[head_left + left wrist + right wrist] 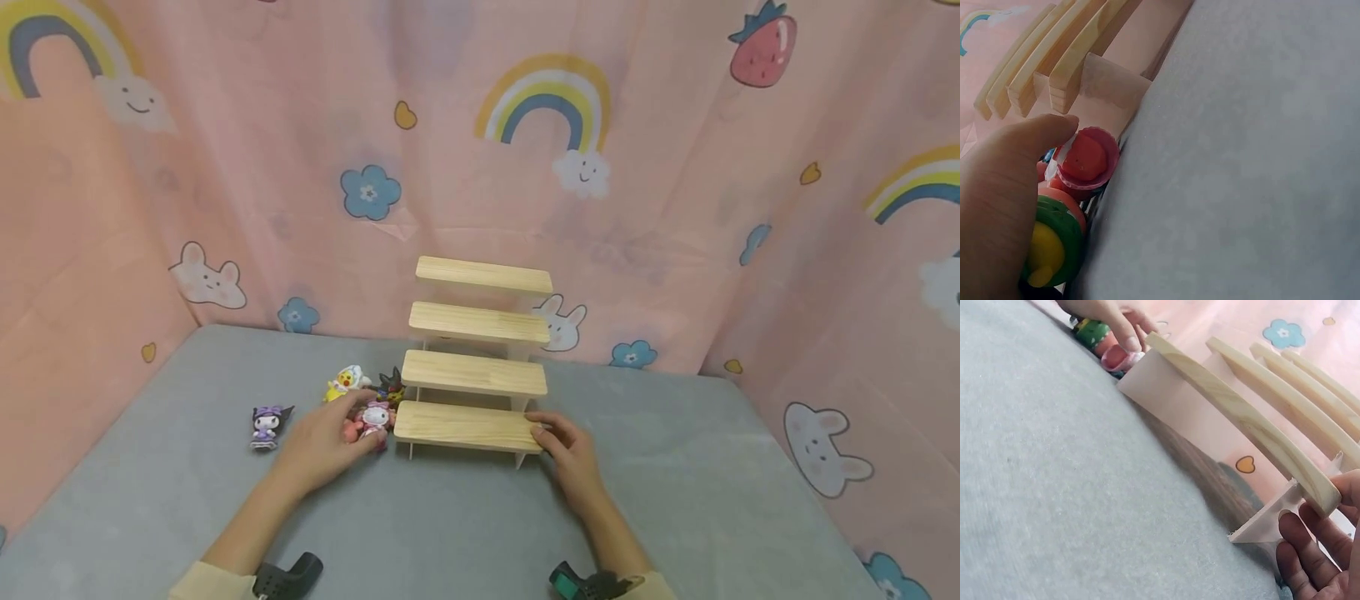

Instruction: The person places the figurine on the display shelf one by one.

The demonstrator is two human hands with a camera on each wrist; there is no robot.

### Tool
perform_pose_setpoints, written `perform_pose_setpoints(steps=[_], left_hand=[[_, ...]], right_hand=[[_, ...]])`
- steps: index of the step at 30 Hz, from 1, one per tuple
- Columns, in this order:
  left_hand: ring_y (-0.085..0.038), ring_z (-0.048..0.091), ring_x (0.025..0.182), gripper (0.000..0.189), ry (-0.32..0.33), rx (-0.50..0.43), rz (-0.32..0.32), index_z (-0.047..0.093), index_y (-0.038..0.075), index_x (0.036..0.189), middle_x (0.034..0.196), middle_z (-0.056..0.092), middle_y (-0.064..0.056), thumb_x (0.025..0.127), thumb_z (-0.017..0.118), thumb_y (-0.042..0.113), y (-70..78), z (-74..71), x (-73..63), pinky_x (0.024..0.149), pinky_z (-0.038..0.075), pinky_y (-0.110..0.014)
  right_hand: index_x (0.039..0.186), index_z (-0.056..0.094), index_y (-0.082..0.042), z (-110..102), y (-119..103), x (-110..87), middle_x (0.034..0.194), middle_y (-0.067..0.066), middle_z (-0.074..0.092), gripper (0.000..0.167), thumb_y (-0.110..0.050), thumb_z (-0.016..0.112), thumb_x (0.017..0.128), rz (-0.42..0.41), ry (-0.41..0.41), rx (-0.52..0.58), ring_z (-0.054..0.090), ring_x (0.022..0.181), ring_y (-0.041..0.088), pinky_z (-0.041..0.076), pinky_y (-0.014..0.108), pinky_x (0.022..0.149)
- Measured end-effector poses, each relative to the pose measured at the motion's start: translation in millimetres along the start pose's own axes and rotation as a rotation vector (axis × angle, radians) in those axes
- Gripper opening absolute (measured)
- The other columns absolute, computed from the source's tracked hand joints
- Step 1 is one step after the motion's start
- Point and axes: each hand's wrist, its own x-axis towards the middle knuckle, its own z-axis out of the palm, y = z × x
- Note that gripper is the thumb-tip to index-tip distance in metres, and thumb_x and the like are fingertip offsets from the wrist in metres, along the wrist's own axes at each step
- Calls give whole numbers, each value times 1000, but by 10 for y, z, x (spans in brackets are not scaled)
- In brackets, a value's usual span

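Note:
A four-step wooden display stand [475,372] with clear supports stands at the centre of the table. My right hand [573,458] grips the right end of its lowest step, thumb on top and fingers curled beneath, as the right wrist view [1322,547] shows. At the stand's left side, my left hand [322,437] has its thumb and fingers around a pink rabbit-eared figurine [375,415]. In the left wrist view, a green and yellow figurine [1054,244] lies close to that palm. A yellow duck-like figurine [347,382] and a dark-eared figurine [391,387] are just beyond the fingers.
A purple and white figurine [266,425] stands apart, left of my left hand. Grey cloth covers the table [675,500]. A pink patterned curtain [300,167] hangs behind the stand and along both sides.

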Motion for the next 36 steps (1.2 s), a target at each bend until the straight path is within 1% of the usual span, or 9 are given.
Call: perform_pose_setpoints(steps=[6, 10, 12, 17, 19, 21, 26, 29, 36], left_hand=[[-35, 69, 114, 59, -19, -1, -6, 62, 27, 136, 130, 70, -7, 84, 76, 53, 1, -11, 11, 86, 55, -54], [-34, 69, 115, 61, -26, -24, 1, 62, 27, 136, 132, 70, -6, 83, 77, 53, -5, -16, 27, 87, 55, -54], [-34, 68, 117, 62, -31, -46, -1, 62, 28, 136, 134, 69, -5, 82, 79, 53, -10, -16, 32, 89, 55, -54], [-30, 67, 119, 62, -32, -118, -9, 62, 32, 133, 135, 68, -1, 79, 82, 54, -30, -12, 27, 92, 54, -53], [-26, 68, 115, 60, -31, -145, -10, 63, 33, 131, 130, 70, 1, 77, 84, 51, -34, -12, 24, 89, 54, -49], [-20, 68, 105, 58, -34, -179, -15, 62, 32, 128, 122, 71, 3, 77, 86, 45, -38, -16, 19, 83, 53, -42], [-12, 60, 81, 54, -54, -334, -27, 59, 23, 120, 99, 66, 0, 76, 89, 25, -34, -35, 21, 70, 48, -26], [-10, 59, 77, 51, -78, -414, -23, 58, 18, 116, 96, 65, -2, 76, 89, 18, -28, -55, 23, 67, 49, -23], [-9, 58, 76, 45, -128, -477, -23, 59, 15, 112, 92, 67, -3, 78, 88, 18, -33, -83, 35, 65, 49, -22]], right_hand=[[116, 71, 0, 1, 0, -17, 118, 12, 69, 22, -7, 60, 98, -3, -1, 11, 62, 91, 6, 52, 20, 81], [117, 70, 1, -3, -8, -14, 116, 3, 69, 23, -8, 60, 98, 20, 7, 15, 62, 93, 6, 51, 19, 82], [118, 70, 1, -3, -14, -10, 116, 2, 69, 24, -8, 60, 98, 26, 11, 15, 62, 94, 7, 51, 20, 83], [116, 71, -2, -3, -25, -8, 120, 12, 68, 22, -9, 61, 98, 28, 5, 16, 61, 94, 8, 51, 20, 83], [116, 71, -3, -6, -32, -14, 121, 15, 68, 22, -9, 61, 98, 26, -1, 20, 61, 94, 8, 51, 20, 83], [117, 71, -2, -7, -40, -18, 122, 16, 67, 22, -9, 60, 99, 25, -5, 23, 61, 94, 7, 50, 19, 83], [117, 71, -2, -4, -43, -17, 122, 15, 68, 23, -10, 61, 99, 29, -8, 32, 61, 94, 6, 51, 19, 83], [117, 71, -2, -5, -40, -14, 121, 16, 68, 22, -9, 61, 99, 32, -9, 38, 61, 93, 7, 51, 19, 83], [118, 70, -1, -14, -38, -12, 125, 16, 67, 23, -10, 61, 99, 46, -22, 36, 61, 95, 8, 50, 19, 84]])
